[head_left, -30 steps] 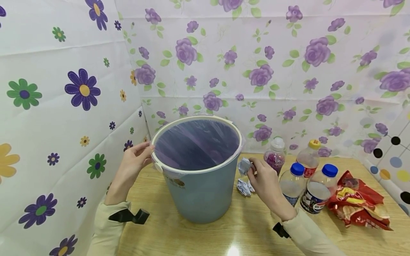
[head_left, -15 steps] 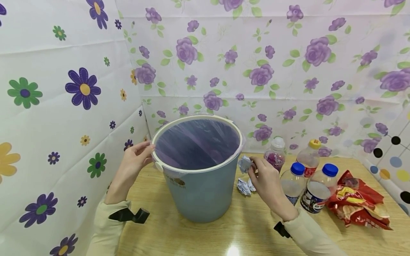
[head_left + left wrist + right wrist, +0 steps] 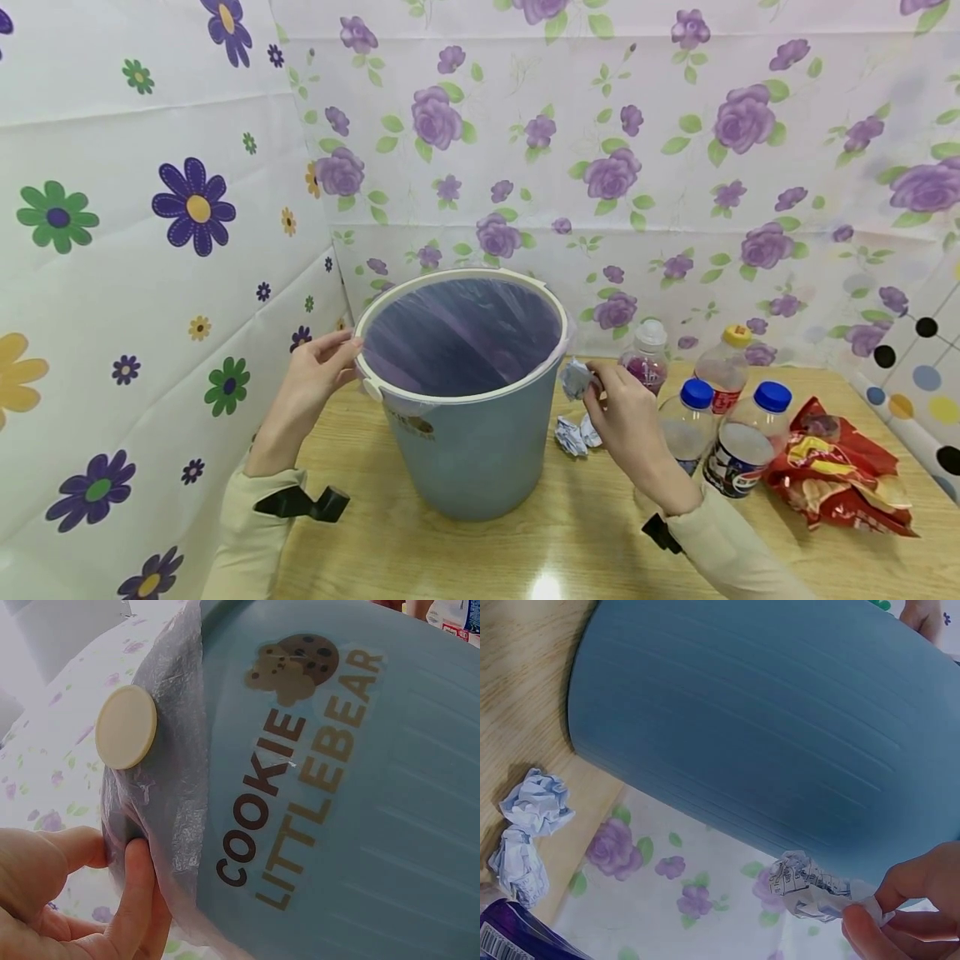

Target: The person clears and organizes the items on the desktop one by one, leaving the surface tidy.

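A light blue trash bin [image 3: 472,467] with a cream rim and a thin plastic liner [image 3: 176,750] stands upright on the table. At the bin's left side, my left hand [image 3: 309,383] pinches the rim and liner between thumb and fingers. My right hand [image 3: 624,421] holds a crumpled paper ball [image 3: 576,379] by its edge, outside the bin and below its rim on the right. Printed text shows on that paper in the right wrist view. Two more crumpled papers [image 3: 536,802] lie on the table beside the bin, under the held one.
Right of my right hand stand several plastic bottles, among them a blue-capped one [image 3: 746,454] and one with purple liquid [image 3: 645,367]. A red snack bag [image 3: 840,475] lies farther right on the wooden table [image 3: 360,550]. Floral sheets [image 3: 525,183] hang behind and at the left.
My right hand has risen slightly with the paper ball, uncovering more of the paper on the table. The left hand and the bin have stayed in place.
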`<state>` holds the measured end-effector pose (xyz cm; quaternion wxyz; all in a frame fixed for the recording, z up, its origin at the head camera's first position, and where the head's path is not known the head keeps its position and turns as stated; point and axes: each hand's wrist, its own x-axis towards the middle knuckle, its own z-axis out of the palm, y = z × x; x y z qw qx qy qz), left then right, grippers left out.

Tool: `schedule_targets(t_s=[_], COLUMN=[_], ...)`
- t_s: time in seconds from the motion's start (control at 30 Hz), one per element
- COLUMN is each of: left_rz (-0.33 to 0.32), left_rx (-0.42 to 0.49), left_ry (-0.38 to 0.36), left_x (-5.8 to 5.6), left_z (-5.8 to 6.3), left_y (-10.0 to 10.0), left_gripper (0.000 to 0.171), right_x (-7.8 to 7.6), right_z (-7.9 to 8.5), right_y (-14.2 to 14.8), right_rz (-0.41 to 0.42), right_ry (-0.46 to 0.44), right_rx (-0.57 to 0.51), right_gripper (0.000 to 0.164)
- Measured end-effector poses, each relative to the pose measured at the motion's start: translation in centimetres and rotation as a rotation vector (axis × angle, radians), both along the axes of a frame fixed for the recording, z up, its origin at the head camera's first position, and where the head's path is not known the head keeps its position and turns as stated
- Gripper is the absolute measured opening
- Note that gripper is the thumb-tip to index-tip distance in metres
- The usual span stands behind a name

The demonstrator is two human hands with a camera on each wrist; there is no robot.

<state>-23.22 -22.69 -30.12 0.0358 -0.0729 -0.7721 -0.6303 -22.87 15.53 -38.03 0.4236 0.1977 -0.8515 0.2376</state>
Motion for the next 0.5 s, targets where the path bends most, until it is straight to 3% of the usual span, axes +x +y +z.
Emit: schedule_targets(t_s=[0.5], left_rz=[0.019], left_rx=[-0.026], left_ry=[-0.008], left_x=[0.1], left_z=[0.1], left_y=[0.1], left_gripper=[0.064], right_x=[0.3], right_z=[1.3], right_y=[0.3], right_rz=[-0.009], right_ry=[0.023], right_rx=[-0.016], right_gripper=[0.022])
